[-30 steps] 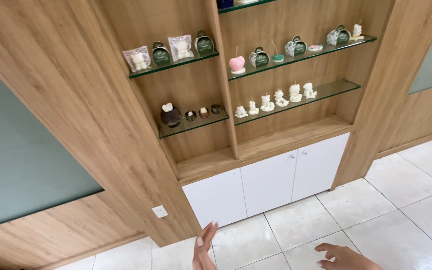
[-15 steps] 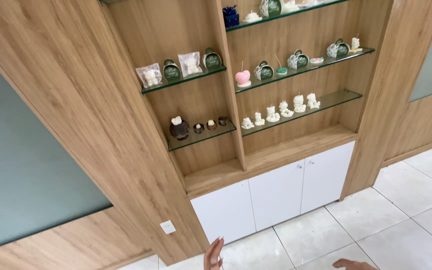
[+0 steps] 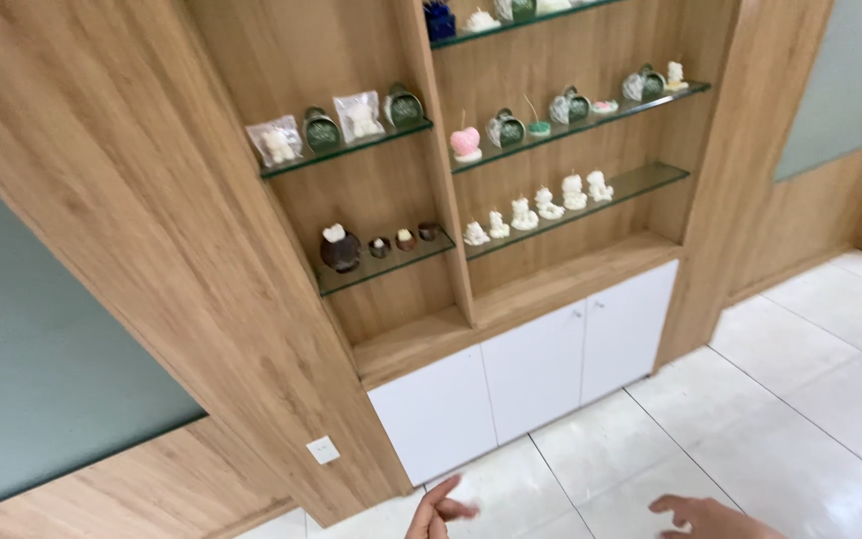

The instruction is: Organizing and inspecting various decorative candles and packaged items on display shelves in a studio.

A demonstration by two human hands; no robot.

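- My left hand [image 3: 438, 511]: low in view, fingers loosely spread, grasping nothing.
- My right hand [image 3: 712, 516]: likewise empty, fingers extended.
- White cabinet doors [image 3: 528, 371]: three, directly above and ahead of both hands; left hand nearer.
- Glass shelves [image 3: 381, 268] higher up: five white figurines [image 3: 536, 212], one pink heart candle [image 3: 466, 146].

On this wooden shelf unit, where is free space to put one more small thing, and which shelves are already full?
The wooden ledge above the white cabinet doors is bare along its length. The lower right glass shelf is free past the last white figurine. The upper glass shelves, with packets and round tins, are crowded.
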